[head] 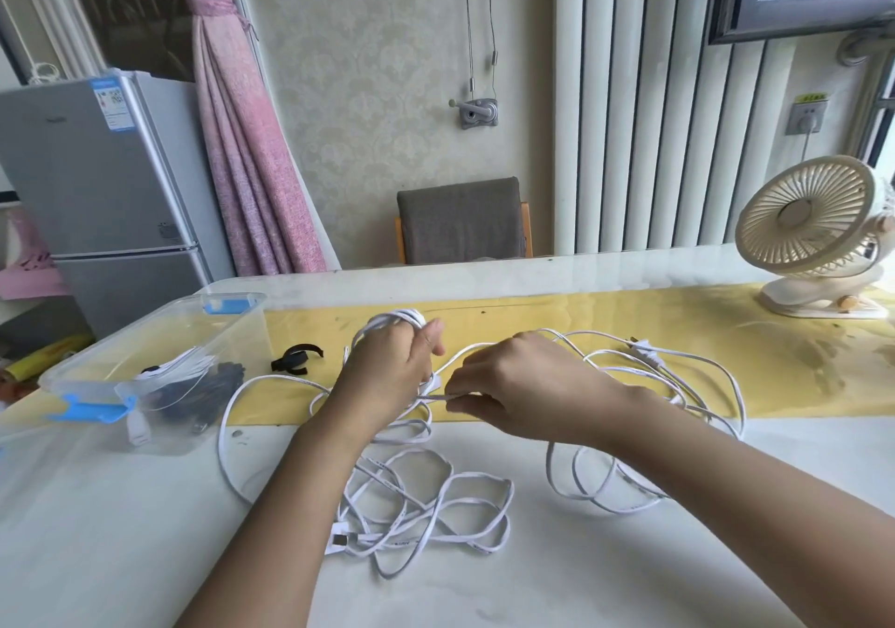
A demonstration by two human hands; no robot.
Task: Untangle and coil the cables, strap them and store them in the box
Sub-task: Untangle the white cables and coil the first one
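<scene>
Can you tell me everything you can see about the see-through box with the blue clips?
The box is clear plastic, long and shallow, with a blue clip at each end and no lid on. It stands on the table, at the left. Inside lie a white cable bundle and a black cable bundle. The left hand and right hand don't touch it; they hold the loose white cable.
</scene>
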